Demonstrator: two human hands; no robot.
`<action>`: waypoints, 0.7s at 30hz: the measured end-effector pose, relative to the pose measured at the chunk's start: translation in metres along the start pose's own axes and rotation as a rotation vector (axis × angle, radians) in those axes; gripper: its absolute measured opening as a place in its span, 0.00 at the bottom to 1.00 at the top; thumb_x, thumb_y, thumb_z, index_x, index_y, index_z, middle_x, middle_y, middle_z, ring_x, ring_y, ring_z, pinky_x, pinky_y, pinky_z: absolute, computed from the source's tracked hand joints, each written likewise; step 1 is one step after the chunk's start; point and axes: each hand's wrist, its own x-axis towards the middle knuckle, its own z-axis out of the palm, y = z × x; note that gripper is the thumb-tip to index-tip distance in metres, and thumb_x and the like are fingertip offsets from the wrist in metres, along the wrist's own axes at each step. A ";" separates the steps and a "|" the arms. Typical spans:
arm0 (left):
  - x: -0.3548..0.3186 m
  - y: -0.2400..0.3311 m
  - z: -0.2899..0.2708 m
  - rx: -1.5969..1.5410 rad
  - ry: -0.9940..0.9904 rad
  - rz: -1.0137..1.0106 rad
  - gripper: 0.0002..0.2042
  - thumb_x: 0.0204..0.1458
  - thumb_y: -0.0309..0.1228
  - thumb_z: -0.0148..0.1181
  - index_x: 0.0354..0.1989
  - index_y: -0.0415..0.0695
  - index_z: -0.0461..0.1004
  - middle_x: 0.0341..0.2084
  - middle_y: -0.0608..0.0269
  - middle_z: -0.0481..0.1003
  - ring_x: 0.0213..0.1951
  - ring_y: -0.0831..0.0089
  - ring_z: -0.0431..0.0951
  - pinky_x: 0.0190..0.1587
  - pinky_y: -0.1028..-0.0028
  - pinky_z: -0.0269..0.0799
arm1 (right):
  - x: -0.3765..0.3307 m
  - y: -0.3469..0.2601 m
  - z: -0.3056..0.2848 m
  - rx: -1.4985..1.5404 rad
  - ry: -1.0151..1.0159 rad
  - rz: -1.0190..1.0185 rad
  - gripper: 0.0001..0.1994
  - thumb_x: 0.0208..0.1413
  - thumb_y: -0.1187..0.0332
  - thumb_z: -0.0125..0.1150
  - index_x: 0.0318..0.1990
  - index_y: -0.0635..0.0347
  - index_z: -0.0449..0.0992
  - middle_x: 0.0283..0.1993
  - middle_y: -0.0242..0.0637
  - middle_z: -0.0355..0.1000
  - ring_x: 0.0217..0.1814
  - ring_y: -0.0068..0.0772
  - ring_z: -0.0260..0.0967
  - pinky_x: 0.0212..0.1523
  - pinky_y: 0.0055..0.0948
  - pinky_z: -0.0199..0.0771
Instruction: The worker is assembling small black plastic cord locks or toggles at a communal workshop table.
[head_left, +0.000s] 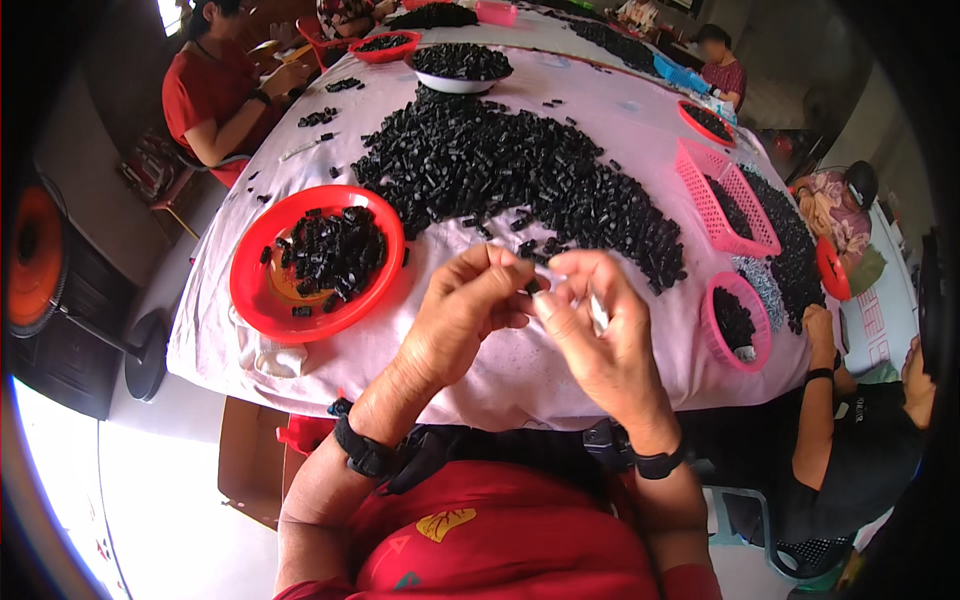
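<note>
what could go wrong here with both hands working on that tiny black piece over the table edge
1. The left hand and right hand pinch a small black plastic piece above the pale tablecloth's edge; a slip could drop it into the lap.
2. The big loose heap of black pieces lies close; an elbow could scatter it.

Plastic parts on cloth

Matt pale cloth [520,370] covers the tabletop; the red bowl [262,300] looks glossy smooth plastic, the black pieces [470,160] hard plastic, slightly shiny.
</note>
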 end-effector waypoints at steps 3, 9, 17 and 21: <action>0.003 0.015 -0.007 -0.074 -0.207 -0.111 0.08 0.57 0.32 0.54 0.41 0.42 0.70 0.33 0.60 0.76 0.31 0.75 0.76 0.34 0.76 0.73 | 0.002 -0.014 -0.006 0.363 -0.051 0.159 0.09 0.52 0.71 0.49 0.41 0.60 0.63 0.33 0.29 0.65 0.31 0.15 0.58 0.30 0.17 0.59; -0.009 -0.001 -0.018 -0.135 -0.333 -0.194 0.12 0.59 0.34 0.53 0.45 0.38 0.69 0.33 0.57 0.76 0.27 0.76 0.72 0.32 0.78 0.69 | -0.012 0.000 0.000 0.323 -0.092 0.187 0.04 0.57 0.70 0.46 0.36 0.58 0.66 0.31 0.30 0.66 0.28 0.14 0.55 0.29 0.17 0.60; -0.011 0.011 -0.027 -0.062 -0.369 -0.175 0.14 0.60 0.35 0.52 0.47 0.38 0.71 0.34 0.59 0.74 0.29 0.78 0.71 0.33 0.80 0.66 | -0.019 0.013 -0.007 0.002 -0.108 0.095 0.08 0.64 0.67 0.46 0.40 0.62 0.66 0.27 0.29 0.62 0.28 0.14 0.53 0.30 0.18 0.57; -0.006 0.012 -0.024 -0.159 -0.369 -0.241 0.15 0.60 0.34 0.52 0.50 0.37 0.71 0.32 0.62 0.73 0.29 0.79 0.69 0.32 0.81 0.64 | -0.021 0.011 -0.012 0.152 -0.135 0.101 0.07 0.63 0.67 0.48 0.41 0.62 0.65 0.29 0.28 0.64 0.28 0.14 0.55 0.30 0.17 0.59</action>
